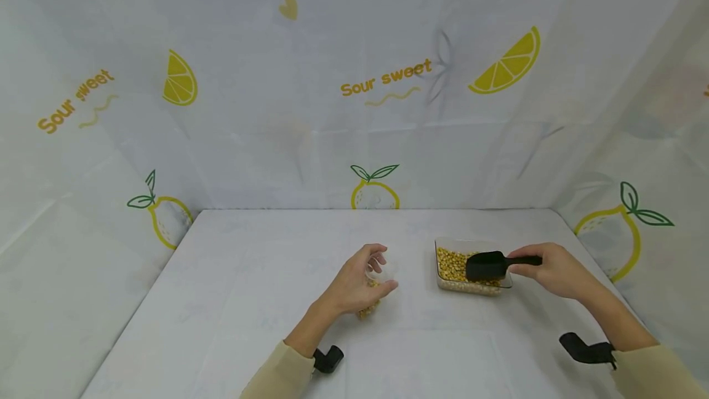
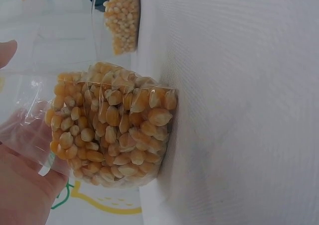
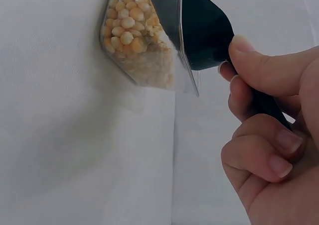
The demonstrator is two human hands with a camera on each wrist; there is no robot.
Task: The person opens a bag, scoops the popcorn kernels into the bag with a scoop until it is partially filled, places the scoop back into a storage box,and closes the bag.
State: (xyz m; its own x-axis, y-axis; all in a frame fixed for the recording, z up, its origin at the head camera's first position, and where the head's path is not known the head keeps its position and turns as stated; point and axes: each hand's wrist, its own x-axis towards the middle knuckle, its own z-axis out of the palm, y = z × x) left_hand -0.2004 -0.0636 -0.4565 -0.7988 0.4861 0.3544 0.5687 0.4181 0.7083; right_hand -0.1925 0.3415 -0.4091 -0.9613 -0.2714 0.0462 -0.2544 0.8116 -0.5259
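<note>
My left hand (image 1: 357,282) is curled around the upper part of a clear plastic bag (image 2: 112,128), its thumb and fingers spread apart at the mouth. Corn kernels fill the lower part of the bag, which stands upright on the table. To the right, my right hand (image 1: 554,270) grips the handle of a black scoop (image 1: 487,265) between thumb and curled fingers. The scoop's blade dips into a clear rectangular container (image 1: 471,290) of corn kernels (image 1: 451,263). In the right wrist view, the blade (image 3: 207,36) overlaps the container's near wall and rim.
A white-covered table (image 1: 266,276) carries both the bag and the container, with a gap between them. Behind and on both sides hangs a white sheet (image 1: 249,140) printed with lemons and lettering. Black wrist mounts (image 1: 586,350) sit at the sleeves.
</note>
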